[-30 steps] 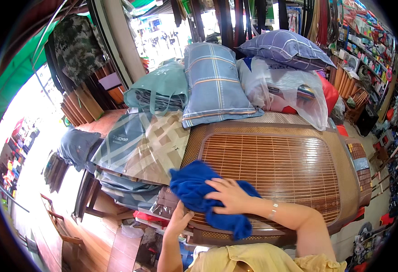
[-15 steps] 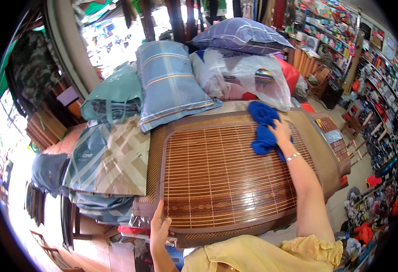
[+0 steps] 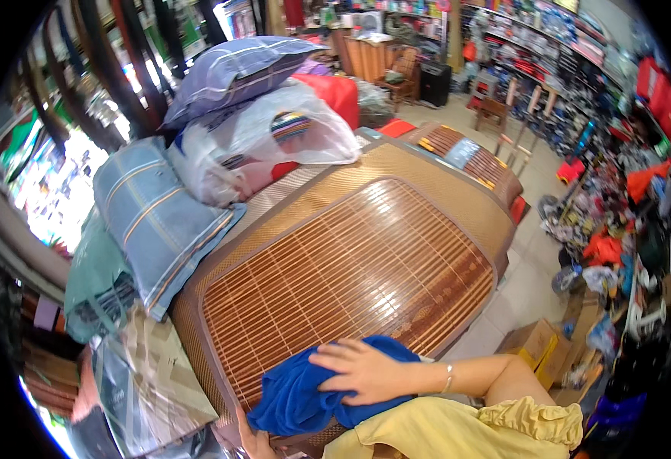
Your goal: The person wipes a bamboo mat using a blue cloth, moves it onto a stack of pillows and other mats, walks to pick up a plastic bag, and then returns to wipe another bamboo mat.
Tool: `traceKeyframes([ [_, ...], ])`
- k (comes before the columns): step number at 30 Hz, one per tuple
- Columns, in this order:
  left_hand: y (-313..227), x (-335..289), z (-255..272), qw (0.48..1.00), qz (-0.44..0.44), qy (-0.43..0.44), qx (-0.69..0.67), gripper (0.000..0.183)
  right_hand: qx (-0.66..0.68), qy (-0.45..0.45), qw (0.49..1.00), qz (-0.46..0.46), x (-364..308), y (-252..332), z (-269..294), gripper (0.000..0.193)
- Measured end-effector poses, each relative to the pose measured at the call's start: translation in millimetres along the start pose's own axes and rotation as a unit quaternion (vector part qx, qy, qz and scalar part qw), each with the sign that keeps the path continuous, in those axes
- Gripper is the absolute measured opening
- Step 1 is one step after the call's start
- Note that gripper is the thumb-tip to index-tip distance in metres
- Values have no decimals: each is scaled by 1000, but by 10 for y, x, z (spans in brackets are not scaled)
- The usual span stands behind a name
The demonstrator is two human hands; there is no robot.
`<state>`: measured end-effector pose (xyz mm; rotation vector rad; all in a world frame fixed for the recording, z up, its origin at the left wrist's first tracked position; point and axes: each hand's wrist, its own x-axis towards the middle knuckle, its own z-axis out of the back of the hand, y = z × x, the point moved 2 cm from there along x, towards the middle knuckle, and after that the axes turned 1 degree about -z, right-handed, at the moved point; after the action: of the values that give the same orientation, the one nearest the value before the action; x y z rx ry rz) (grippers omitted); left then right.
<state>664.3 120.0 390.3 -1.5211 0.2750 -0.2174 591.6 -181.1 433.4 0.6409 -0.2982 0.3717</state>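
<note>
We are resting our right hand [image 3: 362,372], fingers spread rather than clenched, on the blue cloth [image 3: 293,394], which is lying bunched beneath it at the near edge of the slatted mat [image 3: 350,260]. Our left hand [image 3: 253,437] is sitting at the mat's corner, just left of the cloth; we cannot tell whether it is gripping. Beyond both hands, a blue pillow [image 3: 155,218] is lying beside a plastic bag [image 3: 259,130], and a purple pillow [image 3: 236,73] is resting on the bag.
</note>
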Motion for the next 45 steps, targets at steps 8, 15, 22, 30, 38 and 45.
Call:
traceKeyframes([
  [8, -367, -77, -362, 990, -111, -15, 90, 79, -219, -282, 886, -296, -1489, -1904, 1359, 43],
  [15, -22, -493, -854, 790, -128, -175, 573, 90, -251, -238, 910, -230, -1289, -1946, 1484, 39],
  [22, -330, -270, -1440, 751, -153, 25, 642, 101, -62, -54, 996, 37, -707, -540, 621, 47],
  [30, -267, -176, -1566, 743, -184, 13, 643, 101, -113, -169, 968, -147, -887, -1545, 1340, 39],
  [38, -417, 203, -1709, 774, -172, 24, 609, 101, -268, -201, 921, -200, -808, -2114, 1408, 34],
  [45, -448, 364, -1427, 759, -67, 137, 633, 90, -82, -53, 995, 30, -101, -227, 266, 44],
])
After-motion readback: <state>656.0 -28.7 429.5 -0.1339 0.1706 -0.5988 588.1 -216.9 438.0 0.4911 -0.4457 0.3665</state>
